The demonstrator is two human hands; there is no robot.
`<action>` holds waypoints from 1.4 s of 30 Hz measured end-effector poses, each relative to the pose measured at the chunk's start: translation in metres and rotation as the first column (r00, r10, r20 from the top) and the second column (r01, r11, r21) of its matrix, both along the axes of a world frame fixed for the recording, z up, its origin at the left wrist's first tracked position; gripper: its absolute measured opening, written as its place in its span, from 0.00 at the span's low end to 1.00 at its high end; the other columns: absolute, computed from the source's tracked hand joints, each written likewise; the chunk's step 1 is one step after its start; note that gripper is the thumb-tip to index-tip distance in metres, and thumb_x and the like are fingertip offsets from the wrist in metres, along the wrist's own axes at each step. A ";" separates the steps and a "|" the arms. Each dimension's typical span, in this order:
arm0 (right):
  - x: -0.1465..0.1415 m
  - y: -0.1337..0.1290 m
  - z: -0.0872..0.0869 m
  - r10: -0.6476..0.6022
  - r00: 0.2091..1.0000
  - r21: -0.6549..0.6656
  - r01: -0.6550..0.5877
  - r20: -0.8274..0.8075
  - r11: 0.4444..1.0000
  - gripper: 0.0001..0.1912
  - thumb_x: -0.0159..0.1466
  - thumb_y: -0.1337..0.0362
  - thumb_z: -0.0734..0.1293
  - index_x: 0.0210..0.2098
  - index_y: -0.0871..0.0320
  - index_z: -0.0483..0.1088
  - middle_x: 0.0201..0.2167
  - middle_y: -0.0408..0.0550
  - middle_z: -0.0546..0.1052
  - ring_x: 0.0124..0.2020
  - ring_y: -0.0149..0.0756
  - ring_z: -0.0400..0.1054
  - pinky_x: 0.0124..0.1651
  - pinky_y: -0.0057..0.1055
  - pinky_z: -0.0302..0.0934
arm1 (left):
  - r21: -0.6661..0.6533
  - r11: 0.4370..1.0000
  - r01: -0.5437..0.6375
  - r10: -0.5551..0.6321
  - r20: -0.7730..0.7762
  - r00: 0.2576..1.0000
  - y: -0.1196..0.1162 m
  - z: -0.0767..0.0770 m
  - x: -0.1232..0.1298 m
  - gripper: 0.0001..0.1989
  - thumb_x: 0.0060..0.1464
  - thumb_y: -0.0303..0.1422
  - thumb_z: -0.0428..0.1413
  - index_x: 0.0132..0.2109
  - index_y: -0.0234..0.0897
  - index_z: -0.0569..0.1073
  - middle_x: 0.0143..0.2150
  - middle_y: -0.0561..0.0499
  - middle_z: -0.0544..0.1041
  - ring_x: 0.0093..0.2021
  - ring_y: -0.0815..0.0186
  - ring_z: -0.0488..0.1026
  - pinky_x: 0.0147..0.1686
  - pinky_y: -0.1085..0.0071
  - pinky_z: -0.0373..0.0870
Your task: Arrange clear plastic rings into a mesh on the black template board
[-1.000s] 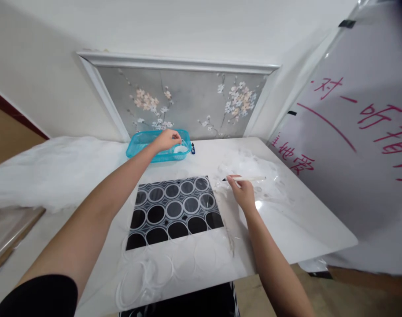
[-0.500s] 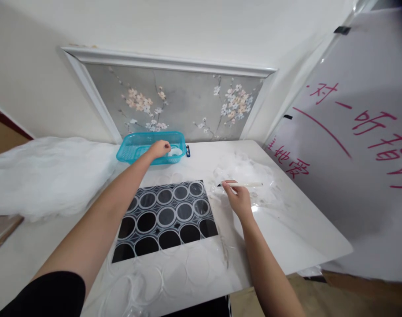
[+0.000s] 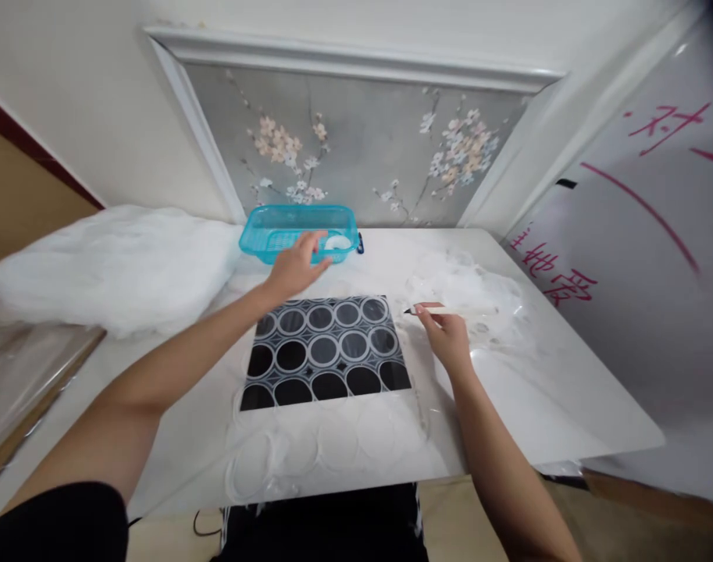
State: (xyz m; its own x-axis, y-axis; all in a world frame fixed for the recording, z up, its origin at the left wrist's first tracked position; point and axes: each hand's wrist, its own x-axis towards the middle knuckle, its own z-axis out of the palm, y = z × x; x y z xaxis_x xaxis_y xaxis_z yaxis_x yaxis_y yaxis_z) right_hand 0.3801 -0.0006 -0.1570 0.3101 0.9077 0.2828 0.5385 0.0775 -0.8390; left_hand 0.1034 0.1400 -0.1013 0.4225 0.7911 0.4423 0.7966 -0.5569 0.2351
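Note:
My left hand (image 3: 294, 269) reaches over the front rim of a turquoise plastic basket (image 3: 256, 246). Its fingers are apart and nothing shows in them. A white ring-shaped thing (image 3: 337, 243) lies inside the basket, just beyond the fingertips. In my right hand (image 3: 450, 341) is a slim white pen-like tool (image 3: 479, 311), its dark pointed tip facing left. The tip is close to the right edge of a black and grey sheet (image 3: 324, 350) patterned with rows of circles. Clear film with circle outlines (image 3: 338, 443) lies in front of the dark sheet.
A big pile of white fluffy material (image 3: 110, 269) fills the left back of the white table (image 3: 543, 390). Crumpled clear film (image 3: 479, 285) lies at the right. A small dark blue item (image 3: 361, 243) is beside the basket. A whiteboard (image 3: 631, 312) with red writing stands at the right.
My left hand has pulled back from inside the basket toward me, and its fingers have spread. The right hand still holds the pen-like tool. The whole view has shifted.

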 end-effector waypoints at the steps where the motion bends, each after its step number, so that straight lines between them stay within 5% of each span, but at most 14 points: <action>1: -0.010 -0.003 0.002 0.046 0.998 -0.009 -0.046 -0.032 0.999 0.19 0.61 0.50 0.63 0.32 0.59 0.77 0.36 0.50 0.81 0.40 0.45 0.74 0.44 0.36 0.65 | 0.009 0.996 0.090 -0.090 -0.017 0.996 -0.030 -0.008 -0.011 0.21 0.59 0.41 0.50 0.57 0.36 0.65 0.48 0.46 0.73 0.43 0.63 0.73 0.40 0.70 0.67; 5: -0.066 -0.018 0.005 0.350 0.930 -0.083 -0.359 -0.110 0.930 0.16 0.61 0.52 0.64 0.33 0.57 0.77 0.35 0.48 0.81 0.38 0.42 0.75 0.42 0.35 0.66 | -0.077 0.914 0.398 -0.404 -0.275 0.873 -0.137 -0.044 -0.049 0.15 0.62 0.42 0.47 0.42 0.39 0.73 0.44 0.52 0.78 0.30 0.71 0.74 0.22 0.76 0.60; 8: -0.102 -0.022 0.000 0.523 0.849 -0.118 -0.529 -0.077 0.841 0.14 0.62 0.53 0.64 0.34 0.55 0.77 0.35 0.47 0.80 0.39 0.41 0.74 0.43 0.34 0.66 | -0.105 0.891 0.442 -0.447 -0.377 0.811 -0.171 -0.058 -0.064 0.16 0.64 0.41 0.45 0.40 0.38 0.74 0.48 0.51 0.78 0.28 0.70 0.75 0.19 0.75 0.57; 15: -0.119 -0.020 -0.015 0.497 0.867 -0.205 -0.491 -0.021 0.847 0.13 0.63 0.56 0.63 0.32 0.56 0.75 0.34 0.46 0.80 0.37 0.39 0.75 0.41 0.32 0.65 | -0.060 0.890 0.452 -0.448 -0.301 0.842 -0.160 -0.063 -0.072 0.21 0.65 0.43 0.42 0.54 0.38 0.72 0.54 0.48 0.75 0.35 0.67 0.78 0.22 0.75 0.63; 21: -0.121 -0.027 -0.021 0.474 0.863 -0.144 -0.454 0.176 0.879 0.12 0.66 0.57 0.62 0.35 0.55 0.75 0.35 0.46 0.80 0.37 0.37 0.74 0.42 0.32 0.66 | -0.204 0.903 0.379 -0.430 -0.399 0.810 -0.168 -0.069 -0.072 0.26 0.65 0.47 0.39 0.59 0.40 0.69 0.60 0.43 0.68 0.34 0.64 0.78 0.21 0.73 0.64; 24: -0.121 -0.037 -0.026 0.466 0.760 -0.018 -0.515 0.454 0.857 0.09 0.66 0.61 0.62 0.38 0.54 0.74 0.40 0.46 0.80 0.49 0.40 0.70 0.52 0.38 0.63 | -0.272 0.897 0.348 -0.438 -0.450 0.778 -0.169 -0.065 -0.070 0.31 0.63 0.52 0.37 0.62 0.40 0.65 0.62 0.43 0.65 0.34 0.62 0.78 0.21 0.70 0.64; 28: -0.120 -0.046 -0.028 0.386 0.485 -0.001 -0.622 0.785 0.783 0.07 0.66 0.65 0.62 0.40 0.52 0.73 0.50 0.45 0.77 0.63 0.47 0.57 0.65 0.56 0.40 | -0.365 0.874 0.321 -0.463 -0.425 0.778 -0.167 -0.060 -0.068 0.38 0.57 0.59 0.38 0.64 0.38 0.62 0.63 0.43 0.63 0.37 0.59 0.77 0.25 0.68 0.66; 30: -0.118 -0.035 -0.024 0.376 0.424 -0.029 -0.631 0.824 0.775 0.08 0.66 0.66 0.62 0.40 0.51 0.72 0.47 0.44 0.78 0.62 0.46 0.57 0.66 0.59 0.31 | -0.406 0.858 0.314 -0.478 -0.410 0.777 -0.166 -0.058 -0.067 0.41 0.55 0.61 0.39 0.64 0.38 0.62 0.64 0.43 0.63 0.39 0.59 0.77 0.26 0.68 0.67; 33: -0.108 -0.001 -0.008 0.289 0.601 0.057 -0.489 0.745 0.871 0.10 0.66 0.66 0.59 0.38 0.51 0.72 0.38 0.41 0.80 0.56 0.42 0.64 0.66 0.57 0.32 | -0.445 0.840 0.311 -0.497 -0.398 0.771 -0.166 -0.055 -0.067 0.42 0.53 0.62 0.41 0.63 0.38 0.63 0.65 0.44 0.61 0.41 0.58 0.77 0.28 0.69 0.67; 35: -0.096 0.020 0.006 0.087 0.814 0.189 -0.235 0.575 0.953 0.13 0.68 0.63 0.56 0.37 0.53 0.73 0.38 0.44 0.79 0.49 0.42 0.67 0.64 0.55 0.40 | -0.446 0.842 0.304 -0.490 -0.397 0.776 -0.166 -0.054 -0.068 0.41 0.53 0.62 0.42 0.63 0.39 0.63 0.65 0.44 0.61 0.42 0.58 0.77 0.28 0.69 0.66; 37: -0.084 0.028 0.016 -0.050 0.917 0.259 -0.059 0.396 0.964 0.16 0.68 0.59 0.56 0.37 0.56 0.73 0.38 0.47 0.78 0.45 0.41 0.69 0.61 0.52 0.49 | -0.431 0.851 0.301 -0.479 -0.398 0.783 -0.166 -0.055 -0.069 0.41 0.53 0.62 0.43 0.63 0.40 0.63 0.65 0.44 0.61 0.41 0.58 0.77 0.27 0.69 0.66; 39: -0.074 0.019 0.016 -0.034 0.952 0.254 -0.046 0.305 0.966 0.16 0.68 0.57 0.57 0.37 0.56 0.73 0.38 0.50 0.77 0.44 0.42 0.69 0.56 0.47 0.56 | -0.409 0.860 0.306 -0.470 -0.399 0.788 -0.166 -0.056 -0.070 0.40 0.53 0.61 0.43 0.63 0.40 0.64 0.64 0.45 0.62 0.40 0.59 0.77 0.25 0.69 0.65; 42: -0.067 -0.010 0.001 0.138 0.944 0.133 -0.185 0.299 0.974 0.14 0.65 0.56 0.61 0.36 0.55 0.75 0.36 0.50 0.78 0.46 0.44 0.68 0.52 0.43 0.61 | -0.373 0.874 0.313 -0.453 -0.389 0.802 -0.166 -0.058 -0.069 0.37 0.55 0.60 0.41 0.61 0.41 0.66 0.63 0.47 0.63 0.40 0.60 0.77 0.25 0.69 0.65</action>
State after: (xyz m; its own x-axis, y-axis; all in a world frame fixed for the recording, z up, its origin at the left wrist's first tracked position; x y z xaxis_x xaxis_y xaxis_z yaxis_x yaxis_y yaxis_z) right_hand 0.3128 -0.0106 -0.1562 0.0480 0.8754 0.4810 0.7233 0.3016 -0.6211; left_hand 0.0339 -0.0258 -0.1589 0.8115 0.5780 -0.0862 0.5842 -0.8059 0.0960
